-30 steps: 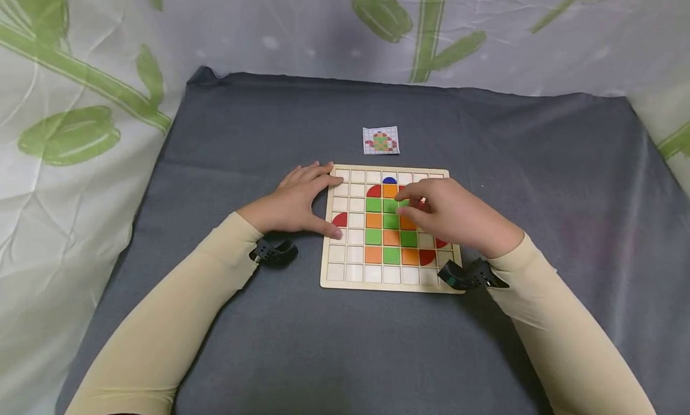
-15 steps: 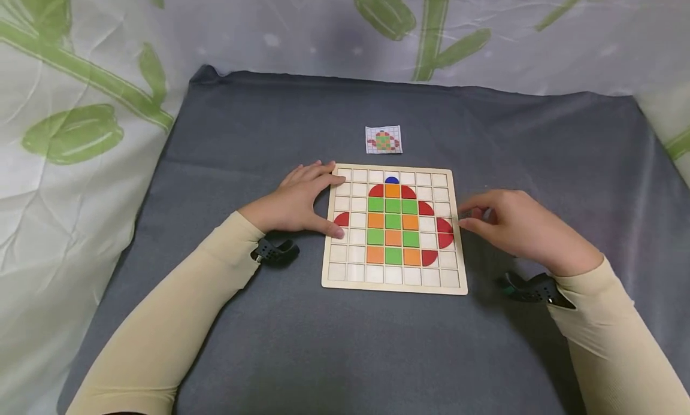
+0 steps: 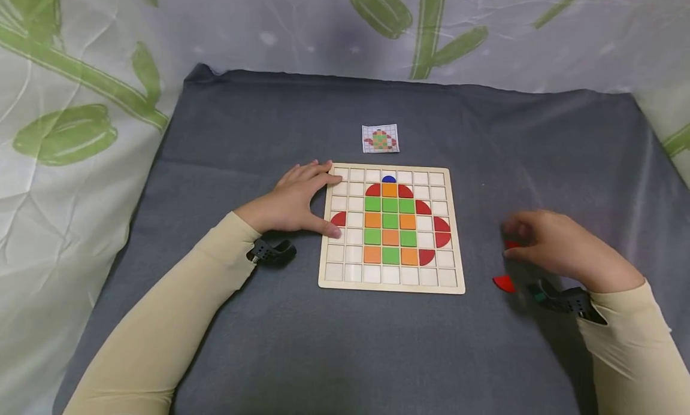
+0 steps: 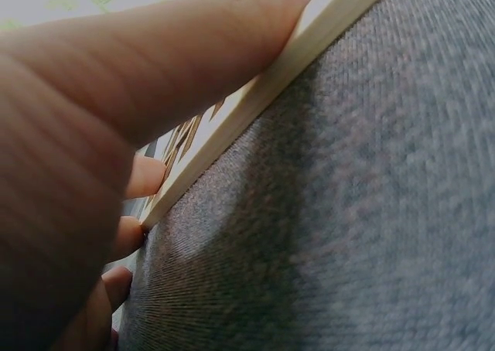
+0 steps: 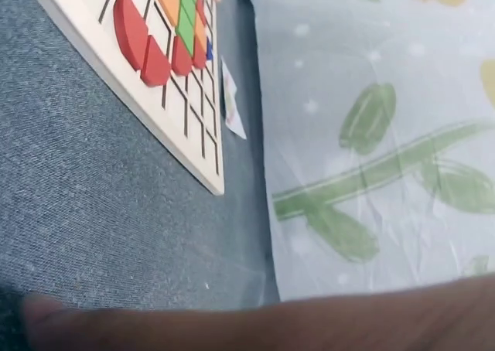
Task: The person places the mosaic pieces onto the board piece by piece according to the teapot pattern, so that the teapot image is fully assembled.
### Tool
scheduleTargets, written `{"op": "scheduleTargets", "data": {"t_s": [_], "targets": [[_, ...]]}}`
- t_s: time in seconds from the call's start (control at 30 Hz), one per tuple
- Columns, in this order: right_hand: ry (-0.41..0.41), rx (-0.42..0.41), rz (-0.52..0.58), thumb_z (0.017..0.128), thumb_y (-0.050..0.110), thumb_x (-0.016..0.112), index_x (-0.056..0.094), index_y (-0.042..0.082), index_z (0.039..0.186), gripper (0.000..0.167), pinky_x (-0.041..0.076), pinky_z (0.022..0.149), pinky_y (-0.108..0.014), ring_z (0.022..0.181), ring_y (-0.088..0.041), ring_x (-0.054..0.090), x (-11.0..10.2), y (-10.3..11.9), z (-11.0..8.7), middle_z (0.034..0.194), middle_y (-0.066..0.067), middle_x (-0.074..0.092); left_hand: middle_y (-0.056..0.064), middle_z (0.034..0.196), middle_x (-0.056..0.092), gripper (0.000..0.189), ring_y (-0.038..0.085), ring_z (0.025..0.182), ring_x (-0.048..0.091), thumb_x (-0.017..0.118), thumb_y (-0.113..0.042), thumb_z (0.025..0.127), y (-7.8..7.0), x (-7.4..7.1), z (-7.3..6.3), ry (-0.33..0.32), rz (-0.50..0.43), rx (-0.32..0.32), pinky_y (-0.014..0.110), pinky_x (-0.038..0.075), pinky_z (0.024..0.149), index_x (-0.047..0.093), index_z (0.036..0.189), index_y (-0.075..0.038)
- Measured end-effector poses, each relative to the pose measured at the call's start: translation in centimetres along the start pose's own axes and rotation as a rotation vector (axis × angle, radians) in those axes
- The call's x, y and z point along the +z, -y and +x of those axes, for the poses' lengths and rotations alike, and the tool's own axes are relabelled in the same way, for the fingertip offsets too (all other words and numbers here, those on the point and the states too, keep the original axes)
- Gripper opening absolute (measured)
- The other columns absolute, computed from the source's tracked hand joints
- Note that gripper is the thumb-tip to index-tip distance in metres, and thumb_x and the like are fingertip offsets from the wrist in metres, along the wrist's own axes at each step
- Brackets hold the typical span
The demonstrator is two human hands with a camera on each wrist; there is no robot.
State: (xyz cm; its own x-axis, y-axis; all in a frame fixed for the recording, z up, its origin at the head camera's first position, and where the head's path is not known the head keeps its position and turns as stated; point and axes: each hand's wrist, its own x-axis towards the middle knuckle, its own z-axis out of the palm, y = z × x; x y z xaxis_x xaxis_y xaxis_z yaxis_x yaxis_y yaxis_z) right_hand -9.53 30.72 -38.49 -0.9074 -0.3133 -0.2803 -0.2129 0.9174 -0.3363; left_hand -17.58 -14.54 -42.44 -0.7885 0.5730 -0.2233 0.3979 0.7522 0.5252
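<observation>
My left hand (image 3: 288, 202) rests spread on the left side of a light wooden grid board (image 3: 345, 282); its thumb (image 4: 224, 38) lies over the rim in the left wrist view. Set in the board are green and orange squares, red quarter-round pieces (image 3: 442, 232) and a blue half-round piece (image 3: 389, 179). Right of the board, my right hand (image 3: 560, 247) hovers low over the cloth with loosely bent fingers. A red piece (image 3: 512, 244) shows between its thumb and forefinger, partly hidden. Another red piece (image 3: 504, 284) lies just below that hand.
A small printed card (image 3: 380, 139) with a grid picture lies beyond the board. Dark grey cloth (image 3: 259, 349) covers the table. A pale curtain with green leaves (image 3: 302, 32) hangs behind and at both sides.
My right hand has moved from over the board to the right, off it, and down to the red pieces on the cloth. My left hand has stayed on the board's edge.
</observation>
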Motion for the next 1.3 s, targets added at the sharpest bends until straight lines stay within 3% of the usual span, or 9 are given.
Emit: {"op": "scheduleTargets", "data": {"t_s": [0.17,0.37,0.63,0.87,1.1,1.3], "targets": [[0.04,0.04,0.029,0.081,0.011,0.082,0.07,0.009,0.103,0.026,0.046,0.064,-0.034,0.073,-0.016,0.057,0.0,0.0,-0.6,0.082,0.002,0.064,0.005,0.177,0.013,0.111,0.029,0.163,0.003,0.087,-0.067,0.074,-0.1,0.0,-0.1,-0.005,0.002,-0.005,0.054,-0.003,0.13,0.039,0.163,-0.021],[0.01,0.038,0.043,0.087,0.016,0.082,0.075,0.015,0.096,0.012,0.046,0.06,-0.03,0.069,-0.011,0.059,0.4,0.8,-0.5,0.077,0.01,0.07,0.005,0.177,0.013,0.111,0.028,0.163,0.003,0.087,-0.067,0.074,-0.1,-0.1,0.0,-0.002,-0.002,-0.012,0.053,-0.003,0.13,0.039,0.163,-0.022],[-0.059,-0.079,-0.002,0.083,0.013,0.081,0.077,0.013,0.087,0.005,0.053,0.066,-0.032,0.071,-0.008,0.062,1.0,1.8,0.6,0.076,0.009,0.071,0.005,0.177,0.014,0.11,0.028,0.163,0.003,0.088,-0.066,0.074,-0.1,-0.1,-0.2,-0.006,-0.013,-0.013,0.052,-0.003,0.13,0.039,0.163,-0.021],[-0.063,-0.095,-0.033,0.084,0.017,0.081,0.077,0.015,0.088,0.006,0.052,0.064,-0.031,0.068,-0.008,0.059,1.0,2.7,0.9,0.075,0.009,0.068,0.005,0.176,0.014,0.109,0.029,0.163,0.003,0.087,-0.067,0.075,-0.1,-0.1,0.0,-0.008,-0.006,-0.002,0.052,-0.002,0.13,0.04,0.162,-0.021],[-0.07,-0.136,-0.065,0.084,0.021,0.084,0.079,0.01,0.094,0.015,0.051,0.062,-0.033,0.068,-0.013,0.057,0.3,6.1,2.9,0.077,0.004,0.068,0.007,0.176,0.016,0.11,0.031,0.163,0.004,0.089,-0.065,0.074,-0.1,-0.3,0.0,-0.009,0.011,0.004,0.053,-0.001,0.13,0.041,0.162,-0.019],[-0.038,-0.23,-0.099,0.085,0.02,0.081,0.078,0.012,0.094,0.013,0.043,0.057,-0.032,0.066,-0.015,0.053,0.3,10.0,5.9,0.071,0.004,0.062,0.006,0.176,0.016,0.111,0.03,0.163,0.004,0.087,-0.067,0.074,-0.1,-0.2,-0.1,-0.008,0.017,0.003,0.053,-0.001,0.131,0.04,0.162,-0.019]]}}
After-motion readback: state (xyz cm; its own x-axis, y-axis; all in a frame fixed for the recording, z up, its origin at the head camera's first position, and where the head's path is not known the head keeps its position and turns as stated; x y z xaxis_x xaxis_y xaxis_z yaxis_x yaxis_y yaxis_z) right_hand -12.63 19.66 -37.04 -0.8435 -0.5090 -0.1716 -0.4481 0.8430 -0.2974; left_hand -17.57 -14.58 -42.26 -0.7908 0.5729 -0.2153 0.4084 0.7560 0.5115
